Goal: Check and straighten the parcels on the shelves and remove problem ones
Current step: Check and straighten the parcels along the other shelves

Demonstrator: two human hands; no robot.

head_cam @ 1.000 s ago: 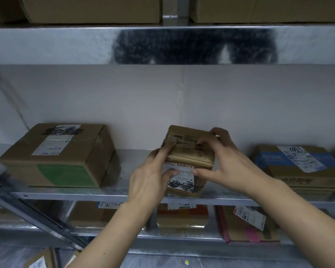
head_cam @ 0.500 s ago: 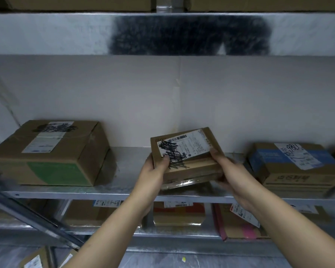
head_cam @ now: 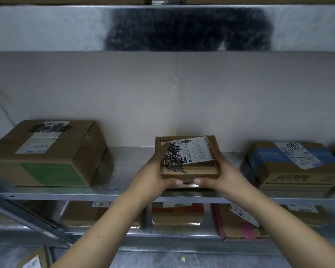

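A small brown parcel (head_cam: 190, 169) with a white label scribbled over in black lies flat at the middle of the metal shelf (head_cam: 124, 167), label up. My left hand (head_cam: 155, 171) grips its left side, fingers over the top and thumb under the near edge. My right hand (head_cam: 220, 171) grips the right side the same way. The two thumbs nearly meet at the front edge.
A large brown box with a green patch (head_cam: 46, 153) sits at the shelf's left. A box with blue print and a handwritten label (head_cam: 292, 165) sits at the right. Several parcels (head_cam: 178, 213) fill the shelf below. A metal shelf (head_cam: 46, 28) hangs overhead.
The small parcel went from standing on edge to lying flat with its label up. Both hands shifted to its sides and squared it to the shelf front.
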